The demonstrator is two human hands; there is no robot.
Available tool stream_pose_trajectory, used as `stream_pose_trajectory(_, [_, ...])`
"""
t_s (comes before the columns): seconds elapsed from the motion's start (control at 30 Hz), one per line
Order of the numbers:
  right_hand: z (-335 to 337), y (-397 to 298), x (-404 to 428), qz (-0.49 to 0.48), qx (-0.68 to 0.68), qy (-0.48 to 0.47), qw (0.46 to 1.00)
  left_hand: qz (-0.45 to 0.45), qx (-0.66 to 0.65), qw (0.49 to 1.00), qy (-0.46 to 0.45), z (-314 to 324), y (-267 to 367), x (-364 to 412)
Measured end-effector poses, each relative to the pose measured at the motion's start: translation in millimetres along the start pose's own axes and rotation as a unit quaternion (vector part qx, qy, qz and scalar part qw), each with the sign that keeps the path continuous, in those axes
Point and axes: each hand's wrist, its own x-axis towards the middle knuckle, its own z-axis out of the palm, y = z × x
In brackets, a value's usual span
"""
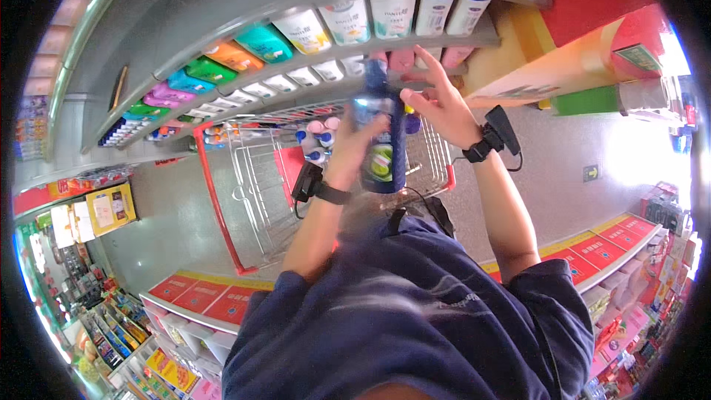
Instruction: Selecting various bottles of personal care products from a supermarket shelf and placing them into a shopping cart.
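A dark blue bottle [384, 139] with a green picture on its label stands out in front of my chest, slightly blurred. My left hand [355, 147] is wrapped around its left side, with the thumb across the front. To the right of the bottle's upper part is my right hand [436, 86], fingers spread and index finger extended towards the shelf. Its thumb tip comes close to the bottle; whether they touch is unclear. Below the hands is a wire shopping cart [253, 178] with red trim, holding several white and blue pump bottles [318, 144].
Shelves ahead carry white shampoo bottles [344, 21], a teal bottle [265, 43] and other coloured bottles. A cardboard box [516, 66] juts out at the right. Behind me run low display shelves with red panels [205, 297]. A yellow sign [111, 210] stands at the left.
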Motion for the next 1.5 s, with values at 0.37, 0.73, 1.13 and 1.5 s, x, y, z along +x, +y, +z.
stream_pose_trajectory(0.37, [-2,124,-107,0.055,-0.237,-0.176,0.954,0.066,0.287,0.949,-0.115,-15,-171,-28])
stream_pose_trajectory(0.73, [13,303,-103,0.099,-0.348,-0.162,0.918,-0.174,0.091,0.979,0.060,-45,-415,32])
stream_pose_trajectory(1.13, [29,385,-93,0.116,-0.402,-0.124,0.900,-0.027,0.260,0.964,0.044,-51,-424,59])
stream_pose_trajectory(1.5, [42,334,-111,0.180,-0.386,-0.136,0.894,-0.181,0.228,0.955,-0.059,-86,-388,25])
